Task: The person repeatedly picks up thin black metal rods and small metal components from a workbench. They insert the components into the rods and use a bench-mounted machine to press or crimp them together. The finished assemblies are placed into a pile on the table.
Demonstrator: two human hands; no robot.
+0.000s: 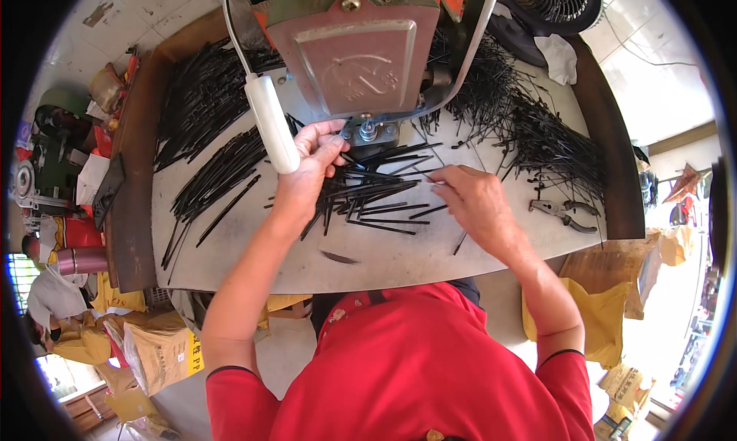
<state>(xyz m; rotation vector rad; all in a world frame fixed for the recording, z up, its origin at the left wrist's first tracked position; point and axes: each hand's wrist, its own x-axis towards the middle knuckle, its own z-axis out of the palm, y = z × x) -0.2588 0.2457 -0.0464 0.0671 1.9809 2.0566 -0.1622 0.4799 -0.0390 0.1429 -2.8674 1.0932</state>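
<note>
My left hand (313, 161) is closed in a pinch beside the small metal die (368, 132) under the press head (349, 57). What lies between its fingertips is too small to make out. To the right, my right hand (477, 207) pinches the end of a thin black rod (414, 172) that points toward the die. Between the two hands a loose pile of black rods (376, 199) lies on the metal worktable (292, 264). A white cylindrical handle (272, 126) on a bent metal bar hangs just above my left wrist.
Bundles of black rods (219, 168) lie at the left, with a tangled heap of thin black pieces (537, 134) at the right. Pliers (564, 213) rest near the right edge. A fan (553, 3) and a white cloth (558, 59) stand at the back right. Raised brown side boards (618, 157) border the table.
</note>
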